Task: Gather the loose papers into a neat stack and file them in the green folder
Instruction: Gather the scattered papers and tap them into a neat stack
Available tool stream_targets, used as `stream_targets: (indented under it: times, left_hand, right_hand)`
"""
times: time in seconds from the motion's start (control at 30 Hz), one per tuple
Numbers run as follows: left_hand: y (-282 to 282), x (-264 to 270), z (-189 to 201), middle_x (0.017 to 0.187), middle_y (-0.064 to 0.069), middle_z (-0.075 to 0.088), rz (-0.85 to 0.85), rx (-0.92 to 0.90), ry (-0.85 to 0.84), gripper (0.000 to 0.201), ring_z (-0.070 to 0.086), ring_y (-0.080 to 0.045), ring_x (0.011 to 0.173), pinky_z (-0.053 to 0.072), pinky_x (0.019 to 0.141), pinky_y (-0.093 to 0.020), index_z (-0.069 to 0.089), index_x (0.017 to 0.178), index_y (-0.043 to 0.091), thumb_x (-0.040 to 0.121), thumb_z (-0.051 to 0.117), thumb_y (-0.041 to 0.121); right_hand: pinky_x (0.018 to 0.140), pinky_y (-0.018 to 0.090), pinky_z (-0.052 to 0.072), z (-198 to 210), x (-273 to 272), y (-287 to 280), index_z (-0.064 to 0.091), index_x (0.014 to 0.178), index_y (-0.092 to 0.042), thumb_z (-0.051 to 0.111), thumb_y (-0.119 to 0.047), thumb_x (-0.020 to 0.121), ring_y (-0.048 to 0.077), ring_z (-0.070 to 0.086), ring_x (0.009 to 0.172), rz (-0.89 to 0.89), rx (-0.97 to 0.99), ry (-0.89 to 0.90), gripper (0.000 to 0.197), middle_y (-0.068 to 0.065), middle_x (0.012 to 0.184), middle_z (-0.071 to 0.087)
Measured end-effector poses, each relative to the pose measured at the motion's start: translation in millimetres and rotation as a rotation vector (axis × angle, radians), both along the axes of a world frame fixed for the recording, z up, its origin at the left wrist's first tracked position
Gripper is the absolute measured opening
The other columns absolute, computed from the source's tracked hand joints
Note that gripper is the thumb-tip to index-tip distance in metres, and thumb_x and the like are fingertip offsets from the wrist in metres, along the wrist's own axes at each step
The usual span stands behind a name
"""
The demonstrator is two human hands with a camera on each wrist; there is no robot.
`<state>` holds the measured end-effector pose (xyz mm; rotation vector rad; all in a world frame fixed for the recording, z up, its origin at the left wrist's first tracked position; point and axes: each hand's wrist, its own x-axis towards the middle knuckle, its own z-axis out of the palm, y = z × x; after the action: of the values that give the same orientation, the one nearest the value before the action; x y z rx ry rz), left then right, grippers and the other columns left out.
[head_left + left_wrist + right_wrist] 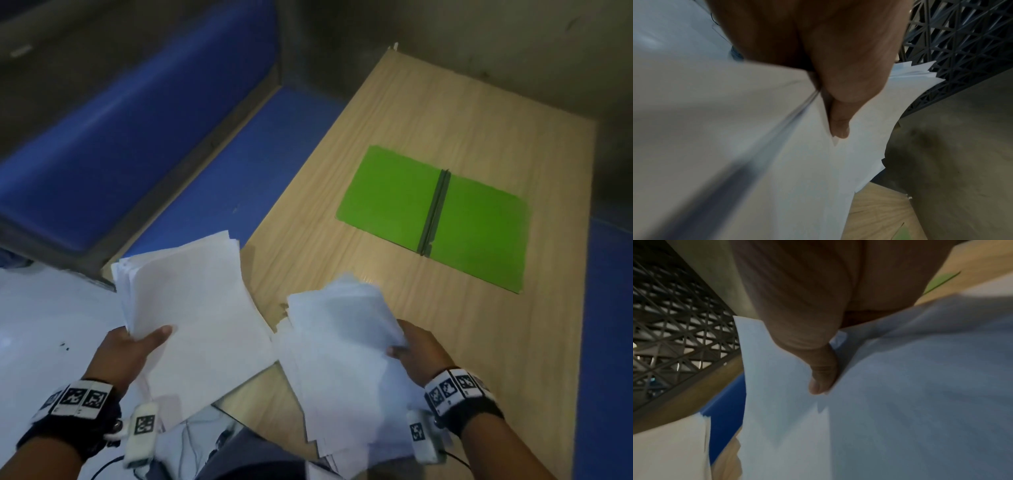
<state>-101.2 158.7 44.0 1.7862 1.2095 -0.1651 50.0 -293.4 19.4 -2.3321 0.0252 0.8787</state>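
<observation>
The left hand (132,346) grips one bundle of white papers (195,308) at its near left edge, thumb (156,335) pressed flat on the top sheet and the other fingers hidden beneath; the bundle's long axis runs from the near side up and away, leaning slightly left, and its far end hangs out past the left edge of the wooden table (428,137). The right hand (419,349) holds a second, looser bundle (346,353) by its right edge, thumb on top — this one's sheets are fanned and uneven, its long axis running near to far with the near end cut off at the bottom of the head view. The two bundles lie side by side above the near end of the table, their inner edges just meeting or overlapping; which, I cannot tell. The green folder (435,216) lies open and flat farther back on the table, well apart from both hands, its dark spine running near to far with a slight tilt and its two covers spread left and right. In the left wrist view the thumb (840,113) pins blurred paper (777,162), with only a sliver of table visible. The right wrist view shows the same kind of hold — thumb (822,373) on motion-smeared sheets (900,386), fingers underneath unseen.
</observation>
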Motion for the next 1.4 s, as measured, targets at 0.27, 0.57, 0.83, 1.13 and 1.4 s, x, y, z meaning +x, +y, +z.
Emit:
stream_targets:
  times: [0.27,0.57,0.83,1.13,1.4]
  left_hand:
    - [-38.4,48.9,-10.9,0.102,-0.027,0.074,-0.032,-0.111,-0.128,0.042,0.071,-0.038,0.091,0.056,0.088,-0.05,0.069,0.112,-0.01,0.086,0.081,0.021]
    - [-192.3,79.5,-1.3,0.064,0.003,0.073,-0.544,-0.497,-0.056,0.029,0.067,-0.004,0.061,0.057,0.066,-0.024,0.067,0.076,0.018,0.099,0.061,0.001]
    - [-234.3,84.0,19.1,0.111,-0.002,0.081,-0.645,-0.716,-0.043,0.032,0.078,-0.011,0.093,0.061,0.083,-0.03,0.074,0.105,0.035,0.106,0.045,0.048]
    - [-249.9,131.1,57.8,0.103,0.014,0.081,-0.685,-0.396,-0.469,0.046,0.076,-0.001,0.096,0.062,0.083,-0.027,0.072,0.104,0.036,0.066,0.097,0.028]
    - [-258.3,130.4,24.0,0.09,0.016,0.082,-0.704,-0.37,-0.493,0.049,0.075,0.001,0.081,0.058,0.078,-0.027,0.074,0.102,0.017,0.06,0.1,0.019]
  right_hand:
    - [0.07,0.011,0.052,66.3,-18.3,-57.7,0.065,0.109,-0.021,0.069,0.005,0.08,-0.002,0.068,0.093,-0.398,0.447,-0.209,0.039,-0.013,0.1,0.073]
    - [0.094,0.043,0.053,35.4,-63.1,-45.1,0.061,0.12,-0.02,0.08,-0.022,0.076,0.013,0.066,0.108,-0.639,0.548,-0.068,0.048,-0.004,0.117,0.07]
    - [0.111,0.041,0.033,21.0,-98.9,-62.6,0.051,0.13,-0.02,0.087,-0.051,0.056,0.016,0.048,0.125,-0.717,0.462,-0.083,0.088,-0.008,0.133,0.053]
    - [0.084,0.036,0.052,74.2,-60.7,-66.8,0.061,0.111,-0.019,0.079,-0.02,0.078,0.017,0.066,0.099,-0.657,0.549,-0.651,0.038,-0.005,0.102,0.07]
    - [0.08,0.032,0.058,46.4,-58.2,-47.1,0.061,0.117,-0.01,0.089,-0.019,0.063,0.018,0.069,0.094,-0.785,0.525,-0.492,0.061,0.008,0.107,0.071]
